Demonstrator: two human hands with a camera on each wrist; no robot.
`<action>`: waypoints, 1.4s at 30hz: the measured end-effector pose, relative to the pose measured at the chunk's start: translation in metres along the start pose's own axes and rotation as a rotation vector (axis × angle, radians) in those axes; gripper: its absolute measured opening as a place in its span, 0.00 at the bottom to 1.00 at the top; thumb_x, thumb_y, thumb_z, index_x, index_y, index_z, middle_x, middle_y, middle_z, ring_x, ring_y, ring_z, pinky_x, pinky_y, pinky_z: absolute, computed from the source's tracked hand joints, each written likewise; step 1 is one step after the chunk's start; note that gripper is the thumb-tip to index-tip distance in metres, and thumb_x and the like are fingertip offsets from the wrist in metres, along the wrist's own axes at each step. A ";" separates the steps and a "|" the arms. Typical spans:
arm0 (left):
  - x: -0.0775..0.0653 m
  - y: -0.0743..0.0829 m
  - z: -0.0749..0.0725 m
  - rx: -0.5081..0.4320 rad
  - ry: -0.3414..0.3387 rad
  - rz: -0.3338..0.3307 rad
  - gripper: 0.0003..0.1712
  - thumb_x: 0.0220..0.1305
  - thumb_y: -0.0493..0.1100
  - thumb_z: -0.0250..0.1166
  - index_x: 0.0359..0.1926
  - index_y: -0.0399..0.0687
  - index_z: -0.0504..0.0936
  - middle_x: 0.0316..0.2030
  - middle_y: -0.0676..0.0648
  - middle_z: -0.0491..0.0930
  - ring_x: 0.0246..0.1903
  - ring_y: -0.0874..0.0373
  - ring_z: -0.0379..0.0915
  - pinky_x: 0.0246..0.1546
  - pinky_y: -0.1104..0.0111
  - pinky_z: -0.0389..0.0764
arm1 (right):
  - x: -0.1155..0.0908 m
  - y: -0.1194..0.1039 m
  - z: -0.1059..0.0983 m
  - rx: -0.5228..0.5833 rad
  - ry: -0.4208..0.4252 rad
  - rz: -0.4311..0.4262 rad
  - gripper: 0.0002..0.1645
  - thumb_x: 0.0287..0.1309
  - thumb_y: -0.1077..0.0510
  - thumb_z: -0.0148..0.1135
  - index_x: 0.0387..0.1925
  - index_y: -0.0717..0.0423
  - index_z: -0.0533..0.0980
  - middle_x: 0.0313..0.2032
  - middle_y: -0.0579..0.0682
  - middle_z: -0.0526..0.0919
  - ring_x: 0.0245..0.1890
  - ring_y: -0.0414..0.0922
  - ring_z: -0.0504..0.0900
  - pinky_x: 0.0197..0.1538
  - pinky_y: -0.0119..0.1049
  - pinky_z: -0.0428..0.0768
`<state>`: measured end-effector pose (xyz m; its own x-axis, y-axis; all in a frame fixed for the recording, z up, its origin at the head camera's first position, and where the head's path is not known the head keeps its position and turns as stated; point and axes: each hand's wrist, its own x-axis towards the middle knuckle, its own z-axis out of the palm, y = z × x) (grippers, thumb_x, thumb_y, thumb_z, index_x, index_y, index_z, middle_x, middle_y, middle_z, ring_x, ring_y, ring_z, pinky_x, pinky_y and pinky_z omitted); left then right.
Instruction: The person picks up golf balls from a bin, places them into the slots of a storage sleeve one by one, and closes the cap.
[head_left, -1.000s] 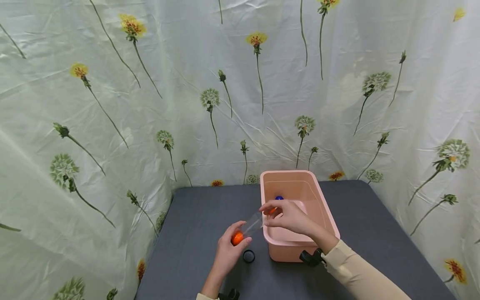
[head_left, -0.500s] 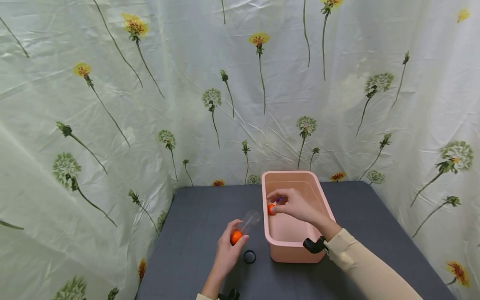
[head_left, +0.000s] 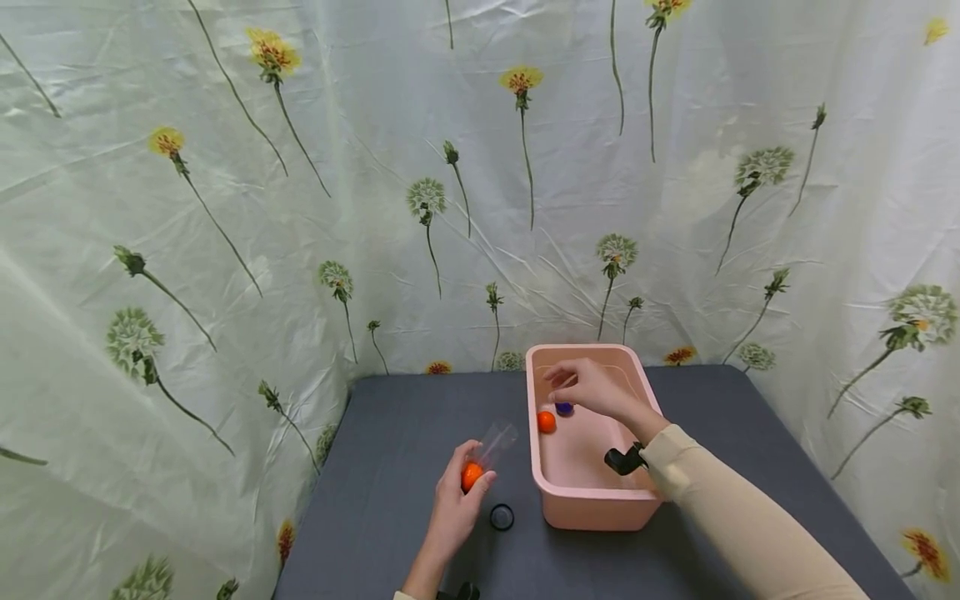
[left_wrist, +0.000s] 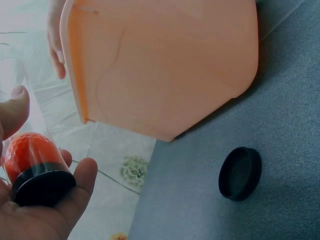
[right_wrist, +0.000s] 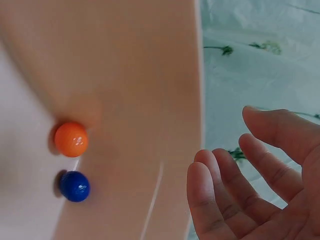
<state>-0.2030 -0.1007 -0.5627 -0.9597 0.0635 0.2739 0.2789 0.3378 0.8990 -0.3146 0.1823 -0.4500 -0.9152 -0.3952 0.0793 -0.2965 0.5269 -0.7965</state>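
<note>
My left hand grips a clear plastic tube with a black end cap. Inside the tube, at the capped end, sits an orange golf ball; the other end tilts up toward the bin. Above the pink bin hovers my right hand, its fingers loosely bent and nothing between them. On the bin's floor lie another orange ball and a blue ball, close together by the wall. In the head view the right hand partly covers the blue ball.
A loose black cap lies on the dark grey table, in front of the bin and right of the left hand. A flower-printed curtain hangs behind and along the sides of the table.
The right hand has carried an orange ball from the tube's mouth into the bin and let it go, then risen away from it. The left hand stays nearly still with the tube.
</note>
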 end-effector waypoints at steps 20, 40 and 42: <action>0.002 -0.007 -0.003 -0.028 0.001 -0.091 0.27 0.65 0.47 0.71 0.62 0.68 0.72 0.55 0.46 0.79 0.43 0.53 0.76 0.43 0.68 0.80 | 0.045 0.065 0.024 0.016 -0.144 0.150 0.19 0.57 0.69 0.68 0.51 0.69 0.79 0.37 0.62 0.84 0.22 0.45 0.77 0.29 0.40 0.80; 0.006 -0.016 -0.003 -0.040 0.033 -0.064 0.26 0.64 0.52 0.71 0.61 0.63 0.74 0.50 0.47 0.81 0.41 0.55 0.76 0.39 0.67 0.80 | 0.050 0.086 0.052 -0.145 -0.219 0.294 0.11 0.52 0.70 0.68 0.40 0.63 0.81 0.27 0.52 0.79 0.26 0.57 0.81 0.35 0.48 0.85; 0.006 -0.015 -0.002 -0.036 0.033 -0.066 0.26 0.63 0.52 0.71 0.61 0.64 0.74 0.50 0.47 0.81 0.41 0.55 0.76 0.39 0.67 0.80 | 0.049 0.085 0.054 -0.153 -0.258 0.316 0.10 0.52 0.70 0.69 0.39 0.63 0.82 0.27 0.53 0.81 0.29 0.58 0.83 0.38 0.50 0.85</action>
<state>-0.2132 -0.1075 -0.5742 -0.9745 0.0112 0.2241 0.2167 0.3061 0.9270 -0.3700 0.1672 -0.5466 -0.8748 -0.3619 -0.3221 -0.0678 0.7497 -0.6583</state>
